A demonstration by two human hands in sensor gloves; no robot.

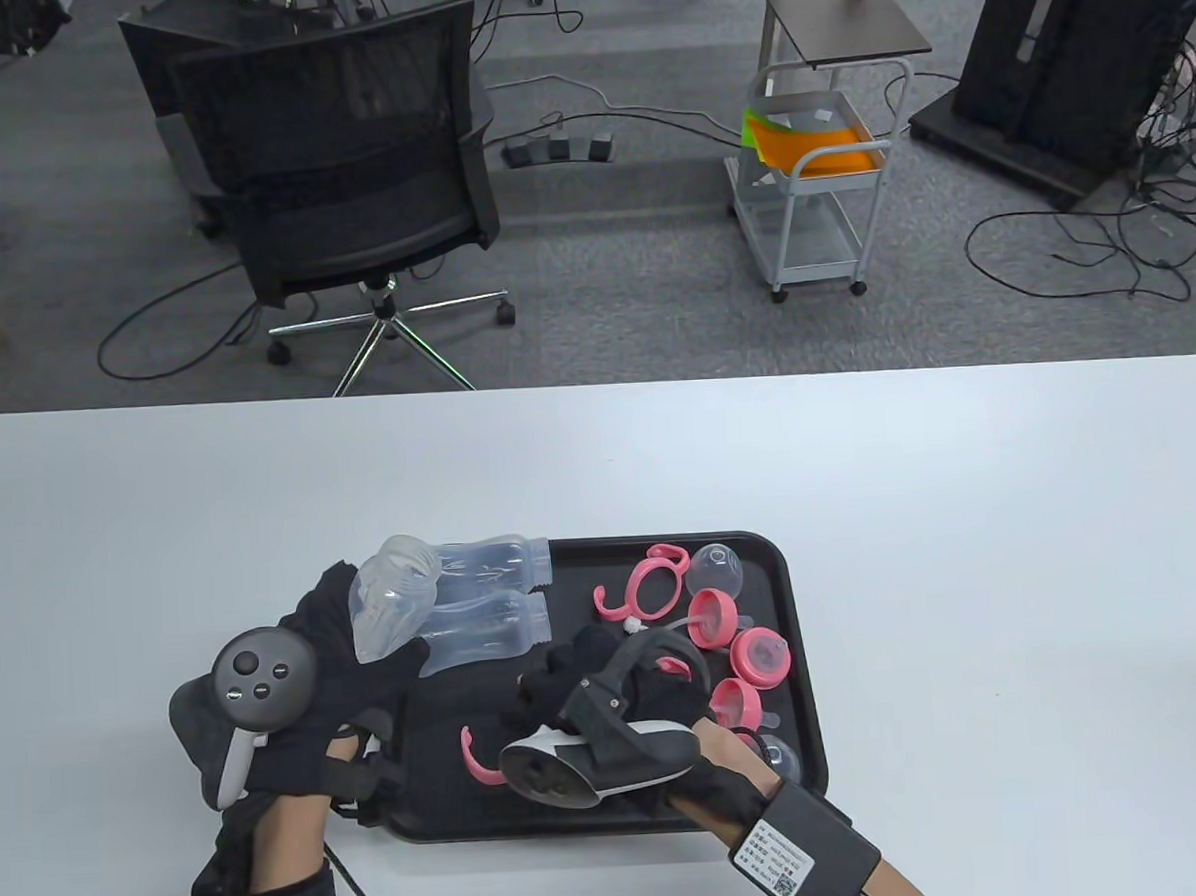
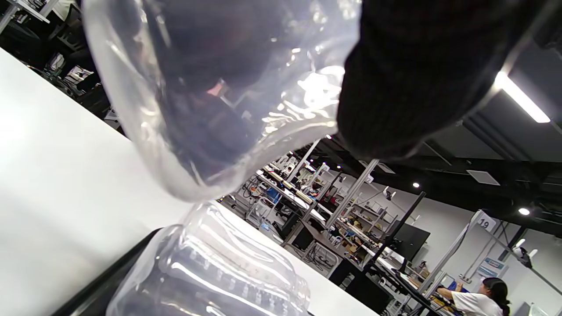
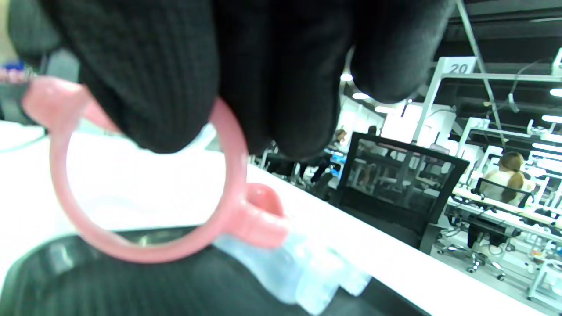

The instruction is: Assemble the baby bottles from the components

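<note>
Table view | left grip (image 1: 309, 673) holds bottle (image 1: 391, 599) | right grip (image 1: 611, 688) pinches handle ring (image 3: 145, 184)

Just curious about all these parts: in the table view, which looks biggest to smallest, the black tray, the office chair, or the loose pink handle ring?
1. Office chair, though it stands farther away.
2. Black tray.
3. Pink handle ring, clearly smallest.

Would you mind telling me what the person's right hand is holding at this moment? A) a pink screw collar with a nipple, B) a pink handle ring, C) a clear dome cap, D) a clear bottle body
B: in the right wrist view the gloved fingers of the right hand pinch a pink handle ring above the black tray, while the left hand holds a clear bottle.
</note>
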